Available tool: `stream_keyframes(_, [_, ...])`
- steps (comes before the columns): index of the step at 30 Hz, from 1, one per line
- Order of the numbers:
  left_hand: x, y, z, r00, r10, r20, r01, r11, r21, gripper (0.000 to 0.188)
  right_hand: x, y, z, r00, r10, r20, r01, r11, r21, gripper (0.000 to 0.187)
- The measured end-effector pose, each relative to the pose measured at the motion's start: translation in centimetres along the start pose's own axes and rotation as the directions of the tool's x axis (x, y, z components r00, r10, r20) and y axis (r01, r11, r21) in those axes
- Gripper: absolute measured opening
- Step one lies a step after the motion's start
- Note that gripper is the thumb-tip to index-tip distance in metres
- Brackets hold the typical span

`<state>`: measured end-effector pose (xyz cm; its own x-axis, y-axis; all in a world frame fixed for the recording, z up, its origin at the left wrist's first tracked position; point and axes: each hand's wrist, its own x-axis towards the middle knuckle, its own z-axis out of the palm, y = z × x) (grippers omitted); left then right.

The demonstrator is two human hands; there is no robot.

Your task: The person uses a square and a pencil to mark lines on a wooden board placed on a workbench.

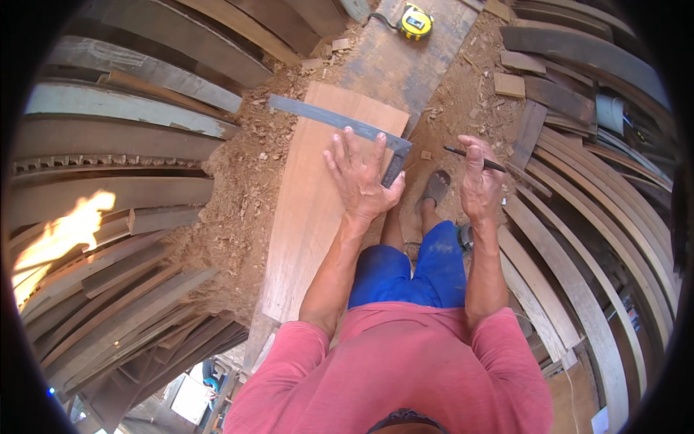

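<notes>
A reddish-brown wooden board [293, 217] lies lengthwise before me, its far end resting on a worn, stained plank. Across that end runs the grey metal blade of a carpenter's square [311, 111], with its dark stock along the board's right edge. My left hand [361, 177] lies spread over the board, fingertips on the blade and thumb beside the stock. To the right of the board, my right hand [480, 188] is raised and closed around a slim dark pencil [494, 166], whose tip points left toward the square.
A yellow and black tape measure [416, 23] sits at the far end of the stained plank [394, 61]. Stacked boards [130, 137] line the left, and more timber [578, 239] curves along the right. Wood shavings [238, 188] cover the ground. My sandalled foot [436, 186] stands beside the plank.
</notes>
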<state>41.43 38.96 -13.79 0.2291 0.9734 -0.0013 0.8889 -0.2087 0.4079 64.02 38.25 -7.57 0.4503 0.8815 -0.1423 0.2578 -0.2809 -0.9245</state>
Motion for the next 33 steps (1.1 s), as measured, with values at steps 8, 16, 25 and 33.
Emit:
stream_keyframes(8, [0.3,0.4,-0.4,0.999,-0.049,-0.004,0.049,0.997,-0.063,0.098,3.6,-3.2,4.1,0.908,-0.228,0.351,0.227,0.973,0.045,0.025])
stream_keyframes(16, [0.4,0.6,-1.3,0.984,-0.159,0.081,0.165,0.984,-0.073,0.085,8.8,-4.5,13.3,0.700,-0.350,0.623,0.378,0.921,0.093,0.026])
stream_keyframes(25, [0.2,0.6,-1.0,0.982,-0.187,0.024,0.189,0.973,-0.135,0.087,12.0,-5.2,18.6,0.553,-0.336,0.762,0.405,0.908,0.107,0.027])
stream_keyframes(33, [0.1,0.9,-1.3,0.978,-0.202,0.057,0.209,0.968,-0.142,0.086,14.0,-7.3,15.9,0.343,-0.314,0.885,0.512,0.853,0.104,0.023])
